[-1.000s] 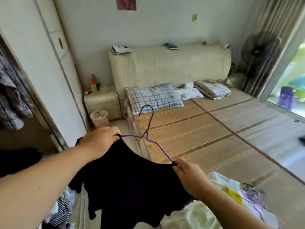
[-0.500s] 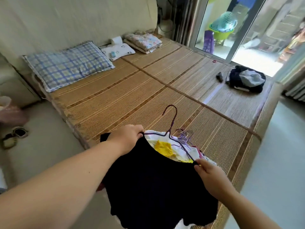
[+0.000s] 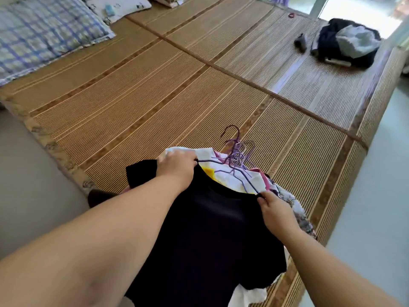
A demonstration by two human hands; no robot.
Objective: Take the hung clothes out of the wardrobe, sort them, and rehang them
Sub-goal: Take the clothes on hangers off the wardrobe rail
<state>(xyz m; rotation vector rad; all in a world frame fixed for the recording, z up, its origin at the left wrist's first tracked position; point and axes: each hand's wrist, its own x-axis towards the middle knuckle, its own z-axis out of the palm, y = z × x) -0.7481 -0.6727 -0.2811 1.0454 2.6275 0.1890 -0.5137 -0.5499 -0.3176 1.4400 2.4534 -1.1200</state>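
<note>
My left hand and right hand grip the shirt by its hanger; the hook could snag in the pile.

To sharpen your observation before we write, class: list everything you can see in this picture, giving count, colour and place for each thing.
black T-shirt: one, black, on a hanger, held over the pile at the bed's near edge
clothes pile: one, white, yellow and pink, on the mat under the T-shirt
hangers: several, mostly purple, hooks bunched on top of the pile
woven mat: one, tan with stripes, covering the bed
checked pillow: one, blue and white, far left
dark bundle: one, black and grey, far right on the mat
small dark object: one, beside the bundle
floor: grey, right of the bed
left hand: one, grip on one T-shirt shoulder
right hand: one, grip on the other shoulder
</note>
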